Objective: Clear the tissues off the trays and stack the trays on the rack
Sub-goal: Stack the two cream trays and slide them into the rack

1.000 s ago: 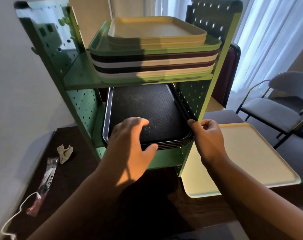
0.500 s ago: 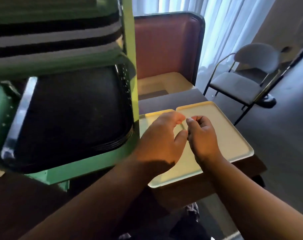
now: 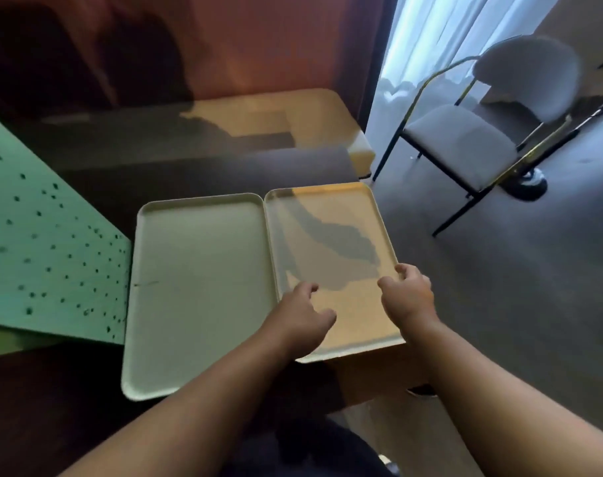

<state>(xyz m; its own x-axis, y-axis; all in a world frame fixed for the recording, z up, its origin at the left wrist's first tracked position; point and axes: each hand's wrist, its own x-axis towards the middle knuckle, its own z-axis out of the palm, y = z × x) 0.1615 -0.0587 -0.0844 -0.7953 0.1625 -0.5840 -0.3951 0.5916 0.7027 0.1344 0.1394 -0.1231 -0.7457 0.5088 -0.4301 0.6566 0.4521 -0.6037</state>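
Two pale trays lie side by side on the dark table. The left tray (image 3: 196, 287) is greenish-cream and bare. The right tray (image 3: 331, 235) is yellowish, bare, and reaches the table's right edge. My left hand (image 3: 303, 316) hovers over the right tray's near-left part, fingers spread and curled. My right hand (image 3: 408, 294) has its fingers curled on that tray's right rim. No tissue shows on either tray. The green perforated rack (image 3: 45, 249) shows only as a side panel at the left.
A grey chair (image 3: 472, 132) with a dark metal frame stands on the floor to the right. A reddish padded bench back (image 3: 241, 43) and its tan seat lie beyond the table. The table's right edge drops to grey floor.
The view has swung right, away from the rack's shelves. My hands, which were close together over the trays, have spread apart onto the right tray. A second tray is now visible.
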